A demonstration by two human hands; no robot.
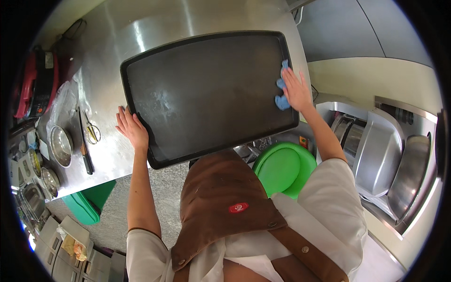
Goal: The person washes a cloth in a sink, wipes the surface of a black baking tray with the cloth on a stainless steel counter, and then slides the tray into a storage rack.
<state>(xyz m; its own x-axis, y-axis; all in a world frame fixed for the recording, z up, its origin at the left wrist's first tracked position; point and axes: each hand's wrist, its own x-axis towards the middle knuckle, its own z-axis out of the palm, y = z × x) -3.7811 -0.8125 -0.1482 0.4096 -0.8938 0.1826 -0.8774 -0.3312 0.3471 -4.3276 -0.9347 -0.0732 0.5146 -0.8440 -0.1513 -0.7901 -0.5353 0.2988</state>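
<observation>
A large black baking tray (211, 91) lies aslant on the steel worktop, its near edge reaching past the counter's front. Pale smudges mark the left part of its surface. My left hand (134, 130) holds the tray's left rim, fingers stretched forward along the outside; its thumb is hidden. At the opposite end, my right hand (297, 90) presses a crumpled blue cloth (282, 102) against the inside of the right rim. Parts of the cloth stick out beside and beyond the fingers.
Left on the worktop (105, 151) are a knife (87, 162), scissors (92, 133), a metal bowl (61, 146) and a red-and-black appliance (37, 84). A green basin (282, 169) sits below the tray's right end. Metal basins (380, 151) stand in a recess at right.
</observation>
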